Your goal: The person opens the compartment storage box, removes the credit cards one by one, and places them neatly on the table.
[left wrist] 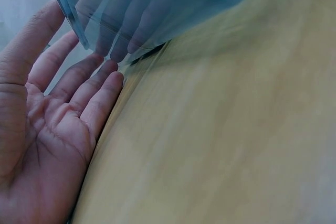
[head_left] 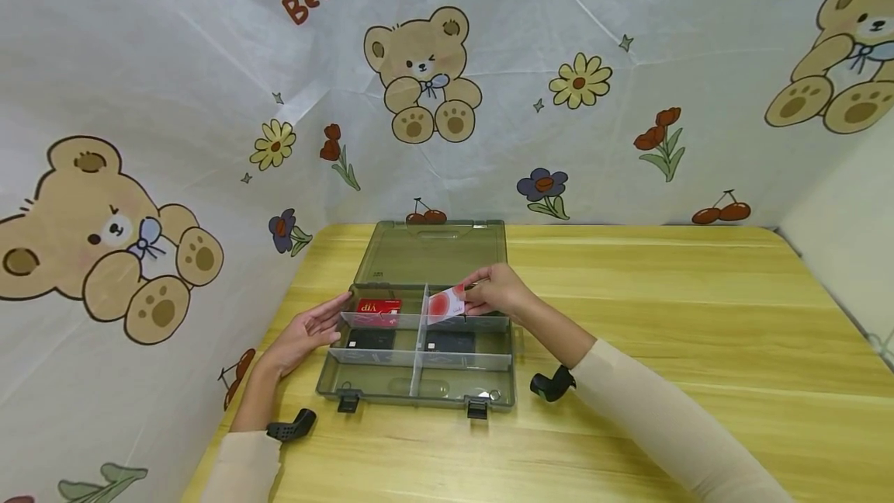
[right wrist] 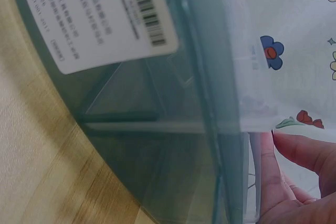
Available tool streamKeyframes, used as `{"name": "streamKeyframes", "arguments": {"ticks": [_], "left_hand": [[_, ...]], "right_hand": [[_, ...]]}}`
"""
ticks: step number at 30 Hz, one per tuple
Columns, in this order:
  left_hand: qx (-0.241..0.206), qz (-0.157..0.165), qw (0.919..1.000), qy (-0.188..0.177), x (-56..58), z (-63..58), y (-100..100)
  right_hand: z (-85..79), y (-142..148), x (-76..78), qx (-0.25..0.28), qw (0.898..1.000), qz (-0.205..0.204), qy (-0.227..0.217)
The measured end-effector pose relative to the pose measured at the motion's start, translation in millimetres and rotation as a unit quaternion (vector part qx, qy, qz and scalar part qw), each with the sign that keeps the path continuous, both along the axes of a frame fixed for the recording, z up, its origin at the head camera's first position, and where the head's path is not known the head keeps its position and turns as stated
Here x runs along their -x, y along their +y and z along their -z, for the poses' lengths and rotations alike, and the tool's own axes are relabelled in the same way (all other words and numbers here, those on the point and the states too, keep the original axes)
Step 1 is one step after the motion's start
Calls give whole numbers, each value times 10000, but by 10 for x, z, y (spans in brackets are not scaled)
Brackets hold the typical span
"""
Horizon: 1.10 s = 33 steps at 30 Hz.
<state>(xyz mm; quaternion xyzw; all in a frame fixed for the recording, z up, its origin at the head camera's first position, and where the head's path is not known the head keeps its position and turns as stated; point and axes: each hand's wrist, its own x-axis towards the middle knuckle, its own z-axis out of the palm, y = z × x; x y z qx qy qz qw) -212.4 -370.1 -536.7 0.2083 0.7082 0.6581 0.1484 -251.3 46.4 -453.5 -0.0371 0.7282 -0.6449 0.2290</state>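
Note:
A grey-green see-through compartment box [head_left: 447, 404] lies on the table with its lid open toward the back. My right hand [head_left: 500, 290] pinches a white card with red circles [head_left: 445, 304] between thumb and fingers, over the back right compartment. Its lower edge reaches down near the divider. My left hand [head_left: 300, 340] rests its extended fingers against the box's left side; in the left wrist view the fingers [left wrist: 107, 90] touch the clear wall. A red VIP card [head_left: 379, 307] is in the back left compartment. Dark cards are in the middle left [head_left: 373, 340] and middle right [head_left: 450, 343] compartments.
The lid [head_left: 436, 254] lies back toward the bear-print cloth [head_left: 503, 161]. Two black latches stick out from the box's front, one left [head_left: 348, 404] and one right [head_left: 477, 410]. A white barcode label [right wrist: 105, 19] is on the box wall. Wooden tabletop [head_left: 663, 317] extends rightward.

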Motion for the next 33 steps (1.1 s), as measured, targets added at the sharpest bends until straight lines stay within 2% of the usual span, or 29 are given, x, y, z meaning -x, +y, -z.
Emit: {"name": "streamKeyframes", "arguments": {"ticks": [23,33], "left_hand": [[18,77,9999,133,1,4,-5],[56,-106,9999,18,-34,-25,26]], "right_hand": [[-31,101,-45,127,9997,136,166],[-100,170,-114,306,9990,285,162]]}}
